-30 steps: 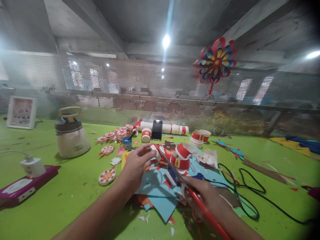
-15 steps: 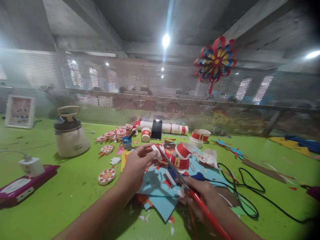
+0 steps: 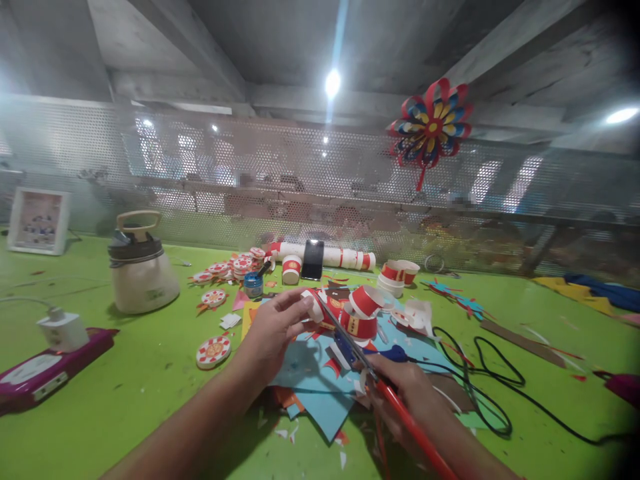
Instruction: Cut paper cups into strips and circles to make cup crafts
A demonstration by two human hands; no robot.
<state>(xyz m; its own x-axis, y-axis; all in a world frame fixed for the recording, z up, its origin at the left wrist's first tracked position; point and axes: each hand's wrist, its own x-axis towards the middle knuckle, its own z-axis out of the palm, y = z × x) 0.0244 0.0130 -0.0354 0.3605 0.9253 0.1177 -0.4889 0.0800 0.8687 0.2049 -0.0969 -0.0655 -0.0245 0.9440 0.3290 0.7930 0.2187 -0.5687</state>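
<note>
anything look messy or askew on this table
Yes: white scraps litter the green table in front of the blue paper, probably offcuts, since the right hand holds scissors. One red-and-white cup also sits tilted over another cup.

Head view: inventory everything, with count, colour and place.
Table: one, green, foreground
Screen: one, grey, behind table
Paper flower: one, multicoloured, upper right
Frame: one, white, far left
Jug: one, whitish, left
Power strip: one, purple, left
Discs: many, red-white, left
Jar: one, blue, beside discs
Tube: one, red-white, back
Phone: one, black, before tube
Cups: several, red-white, centre
Paper: several, mostly blue, centre
Scraps: many, mixed, scattered
Tool: one, blue, centre
Cord: one, black, right
Scissors: one, red-grey, centre
Left hand: one, bare, holding red cup piece
Right hand: one, bare, holding scissors
</note>
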